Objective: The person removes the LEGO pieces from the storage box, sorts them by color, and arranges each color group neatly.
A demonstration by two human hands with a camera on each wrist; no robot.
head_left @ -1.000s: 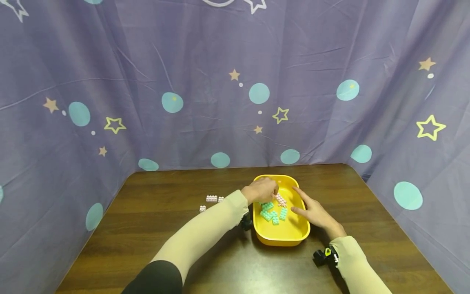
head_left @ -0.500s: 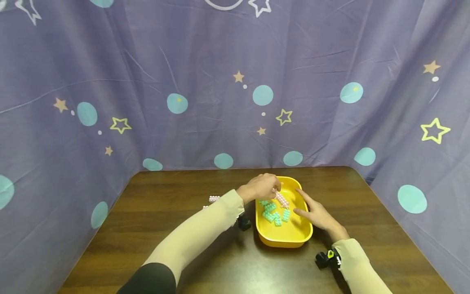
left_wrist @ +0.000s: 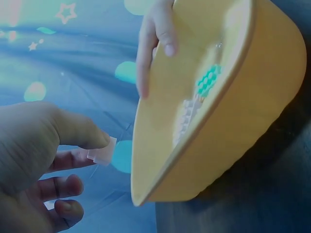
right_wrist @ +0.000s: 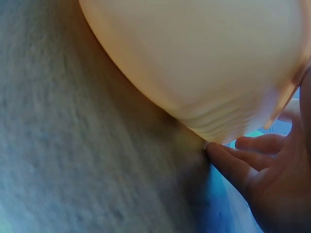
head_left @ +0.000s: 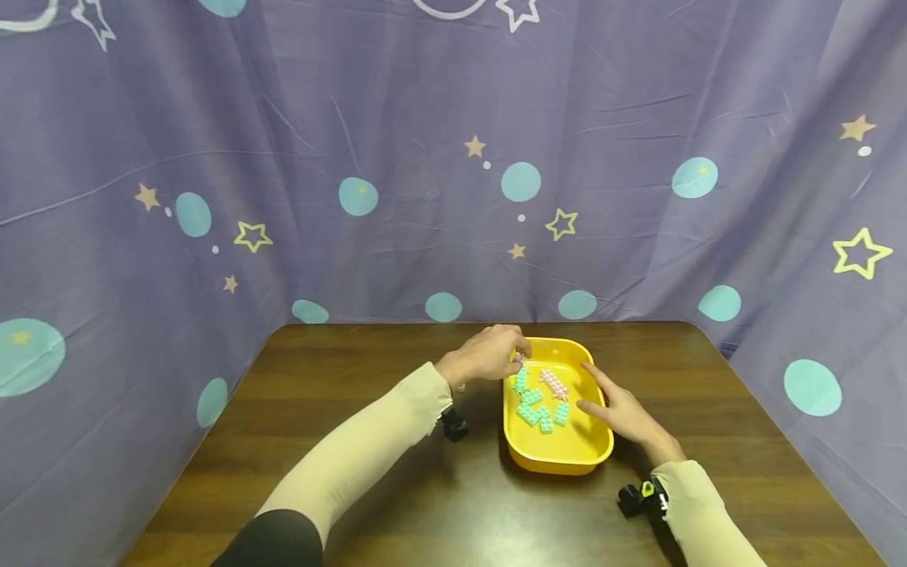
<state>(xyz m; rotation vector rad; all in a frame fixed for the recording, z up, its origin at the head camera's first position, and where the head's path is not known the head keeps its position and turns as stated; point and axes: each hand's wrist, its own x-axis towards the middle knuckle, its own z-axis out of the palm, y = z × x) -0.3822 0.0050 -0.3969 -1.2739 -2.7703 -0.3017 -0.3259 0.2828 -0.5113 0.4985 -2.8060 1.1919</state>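
Observation:
My left hand (head_left: 489, 353) is at the far left rim of a yellow bin (head_left: 560, 466), pinching a small pale pink brick (left_wrist: 103, 151) between thumb and index finger. Its other fingers curl loosely below. The brick is mostly hidden by the fingers in the head view. My right hand (head_left: 627, 413) lies at the bin's right rim, thumb and index finger spread over the edge. In the right wrist view, extended fingertips (right_wrist: 214, 149) meet the bin's outer wall. Inside the bin lie several mint green bricks (head_left: 529, 414) and a studded pink strip (head_left: 554, 384).
A brown wooden table (head_left: 453, 488) carries the bin, with a bit of a pale brick (head_left: 461, 387) showing behind the left wrist. A purple curtain (head_left: 425, 118) with stars and dots stands along the back and both sides.
The left hand has moved left from over the bin's inside to its left rim, away from the pink strip. The right hand keeps its place at the rim. The head view has shifted slightly.

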